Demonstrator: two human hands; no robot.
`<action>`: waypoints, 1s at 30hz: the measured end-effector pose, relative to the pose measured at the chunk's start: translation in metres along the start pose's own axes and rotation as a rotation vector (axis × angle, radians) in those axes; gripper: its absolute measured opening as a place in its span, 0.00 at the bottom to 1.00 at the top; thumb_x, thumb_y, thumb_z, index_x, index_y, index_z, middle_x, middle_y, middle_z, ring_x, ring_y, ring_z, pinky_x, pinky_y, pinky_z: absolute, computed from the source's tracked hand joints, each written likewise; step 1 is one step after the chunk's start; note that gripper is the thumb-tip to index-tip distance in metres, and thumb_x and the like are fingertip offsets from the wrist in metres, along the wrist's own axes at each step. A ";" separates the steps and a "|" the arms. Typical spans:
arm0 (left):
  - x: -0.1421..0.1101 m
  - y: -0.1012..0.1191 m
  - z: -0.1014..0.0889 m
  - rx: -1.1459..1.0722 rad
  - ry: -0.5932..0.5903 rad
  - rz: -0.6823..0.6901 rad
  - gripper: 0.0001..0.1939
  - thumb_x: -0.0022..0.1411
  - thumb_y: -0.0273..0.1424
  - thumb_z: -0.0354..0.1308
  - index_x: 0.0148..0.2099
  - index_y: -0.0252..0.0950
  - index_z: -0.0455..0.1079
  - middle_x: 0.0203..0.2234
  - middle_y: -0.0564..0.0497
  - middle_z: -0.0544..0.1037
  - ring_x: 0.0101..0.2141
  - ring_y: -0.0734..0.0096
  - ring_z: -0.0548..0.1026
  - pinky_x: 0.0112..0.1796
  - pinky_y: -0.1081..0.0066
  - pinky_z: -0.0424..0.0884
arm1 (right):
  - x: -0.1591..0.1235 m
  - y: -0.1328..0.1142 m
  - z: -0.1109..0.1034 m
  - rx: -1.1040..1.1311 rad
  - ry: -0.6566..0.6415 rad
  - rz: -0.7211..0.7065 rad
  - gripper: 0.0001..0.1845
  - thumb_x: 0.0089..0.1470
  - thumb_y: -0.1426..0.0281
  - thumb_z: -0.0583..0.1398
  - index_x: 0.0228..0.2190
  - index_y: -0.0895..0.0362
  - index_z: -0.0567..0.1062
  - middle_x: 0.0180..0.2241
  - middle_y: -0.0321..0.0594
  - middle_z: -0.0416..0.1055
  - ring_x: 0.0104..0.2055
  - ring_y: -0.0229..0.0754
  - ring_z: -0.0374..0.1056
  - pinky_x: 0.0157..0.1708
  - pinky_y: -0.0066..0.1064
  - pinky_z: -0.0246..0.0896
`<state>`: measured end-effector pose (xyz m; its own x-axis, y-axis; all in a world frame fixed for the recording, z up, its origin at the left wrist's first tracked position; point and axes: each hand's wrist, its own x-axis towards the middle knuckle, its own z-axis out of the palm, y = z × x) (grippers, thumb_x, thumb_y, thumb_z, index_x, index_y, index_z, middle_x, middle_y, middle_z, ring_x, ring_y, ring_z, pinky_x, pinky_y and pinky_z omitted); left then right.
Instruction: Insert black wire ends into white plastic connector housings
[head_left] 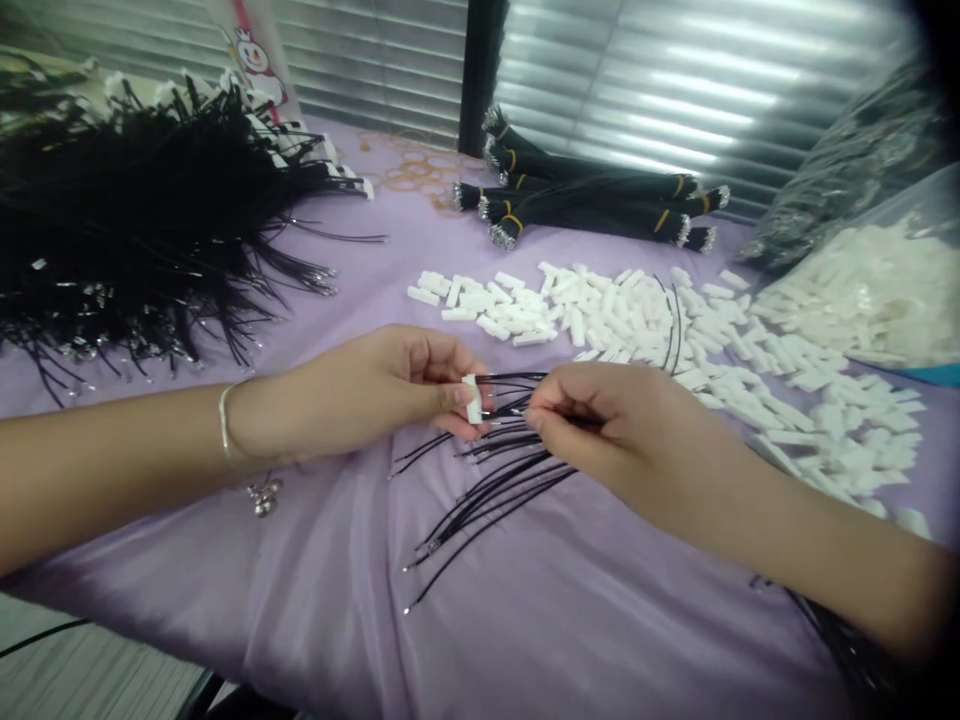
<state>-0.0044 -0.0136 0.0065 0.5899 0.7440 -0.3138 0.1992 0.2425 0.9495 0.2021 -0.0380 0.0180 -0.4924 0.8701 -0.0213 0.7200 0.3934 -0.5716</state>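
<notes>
Between thumb and fingers, my left hand (420, 385) pinches a small white connector housing (473, 399). Black wires (514, 379) run from the housing's right side toward my right hand (600, 410). That hand is closed, its thumb and forefinger pinching a black wire by its metal-tipped end, just right of the housing. More loose black wires (480, 500) with crimped metal tips fan out on the purple cloth beneath both hands. My right palm hides part of the wires.
White connector housings (615, 310) lie scattered behind my right hand. Banded black wire bundles (592, 205) rest by the window blinds. A large heap of black wires (135, 210) covers the left side. A clear bag of white pieces (877, 290) stands at right on the purple cloth (315, 580).
</notes>
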 end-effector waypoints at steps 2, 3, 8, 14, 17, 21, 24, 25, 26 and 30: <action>0.000 -0.001 0.000 0.004 -0.006 0.005 0.04 0.59 0.25 0.54 0.35 0.33 0.70 0.28 0.54 0.75 0.31 0.77 0.76 0.38 0.75 0.74 | 0.000 0.001 -0.001 -0.006 -0.023 0.025 0.08 0.49 0.74 0.55 0.20 0.57 0.67 0.16 0.26 0.61 0.19 0.26 0.54 0.18 0.20 0.48; 0.000 -0.001 0.000 0.008 -0.008 0.006 0.04 0.59 0.26 0.55 0.35 0.33 0.71 0.28 0.55 0.75 0.31 0.77 0.76 0.38 0.76 0.74 | 0.001 0.001 -0.001 -0.008 -0.032 0.036 0.08 0.49 0.74 0.55 0.20 0.56 0.67 0.16 0.26 0.61 0.19 0.27 0.55 0.17 0.20 0.48; -0.001 0.001 0.002 0.029 0.023 -0.016 0.03 0.58 0.25 0.55 0.34 0.33 0.70 0.28 0.55 0.76 0.30 0.78 0.76 0.35 0.80 0.73 | 0.001 0.001 -0.001 0.017 -0.047 0.053 0.08 0.49 0.74 0.55 0.20 0.56 0.68 0.16 0.26 0.60 0.18 0.26 0.54 0.16 0.19 0.47; -0.001 0.003 0.003 0.054 0.033 -0.026 0.03 0.58 0.25 0.56 0.34 0.33 0.70 0.27 0.55 0.76 0.29 0.78 0.77 0.34 0.82 0.73 | 0.001 -0.002 0.003 0.038 -0.021 0.030 0.08 0.49 0.74 0.55 0.20 0.57 0.69 0.15 0.26 0.59 0.18 0.26 0.52 0.16 0.19 0.46; 0.000 0.002 0.003 0.051 0.038 -0.029 0.02 0.58 0.26 0.56 0.33 0.33 0.70 0.27 0.55 0.77 0.30 0.78 0.77 0.33 0.81 0.73 | 0.002 -0.003 0.006 0.018 0.029 0.019 0.08 0.49 0.76 0.55 0.20 0.57 0.68 0.16 0.27 0.59 0.18 0.26 0.52 0.18 0.19 0.46; 0.000 0.003 0.004 0.048 0.033 -0.036 0.02 0.58 0.26 0.55 0.34 0.33 0.69 0.27 0.55 0.76 0.30 0.77 0.77 0.34 0.80 0.73 | 0.002 -0.003 0.007 -0.006 0.045 0.018 0.08 0.48 0.75 0.55 0.20 0.57 0.68 0.16 0.27 0.59 0.18 0.26 0.52 0.19 0.20 0.46; 0.000 0.004 0.004 0.060 0.034 -0.039 0.02 0.57 0.25 0.55 0.34 0.33 0.69 0.27 0.55 0.76 0.30 0.78 0.76 0.34 0.81 0.72 | 0.002 -0.002 0.008 -0.014 0.038 0.027 0.08 0.48 0.75 0.55 0.19 0.58 0.67 0.16 0.28 0.60 0.19 0.27 0.53 0.19 0.21 0.46; 0.000 0.003 0.004 0.057 0.031 -0.034 0.02 0.57 0.25 0.55 0.34 0.33 0.69 0.27 0.55 0.76 0.30 0.78 0.76 0.34 0.80 0.73 | 0.002 -0.003 0.008 -0.015 0.039 0.027 0.08 0.48 0.75 0.55 0.19 0.58 0.67 0.16 0.28 0.60 0.19 0.28 0.53 0.19 0.22 0.46; 0.000 0.003 0.004 0.050 0.028 -0.027 0.02 0.58 0.26 0.55 0.34 0.33 0.69 0.28 0.55 0.76 0.30 0.78 0.76 0.35 0.79 0.73 | 0.002 -0.003 0.008 -0.015 0.042 0.026 0.08 0.48 0.75 0.55 0.20 0.58 0.67 0.16 0.28 0.59 0.19 0.28 0.53 0.19 0.22 0.45; 0.000 0.001 0.004 0.034 0.036 -0.013 0.02 0.58 0.26 0.55 0.34 0.34 0.69 0.29 0.55 0.76 0.31 0.76 0.77 0.36 0.77 0.73 | 0.002 -0.005 0.009 -0.007 0.038 0.030 0.09 0.50 0.75 0.54 0.20 0.58 0.66 0.16 0.29 0.57 0.19 0.29 0.51 0.20 0.23 0.45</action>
<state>-0.0011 -0.0161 0.0078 0.5591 0.7628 -0.3248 0.2332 0.2312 0.9445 0.1933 -0.0413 0.0139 -0.4515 0.8923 -0.0072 0.7377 0.3687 -0.5656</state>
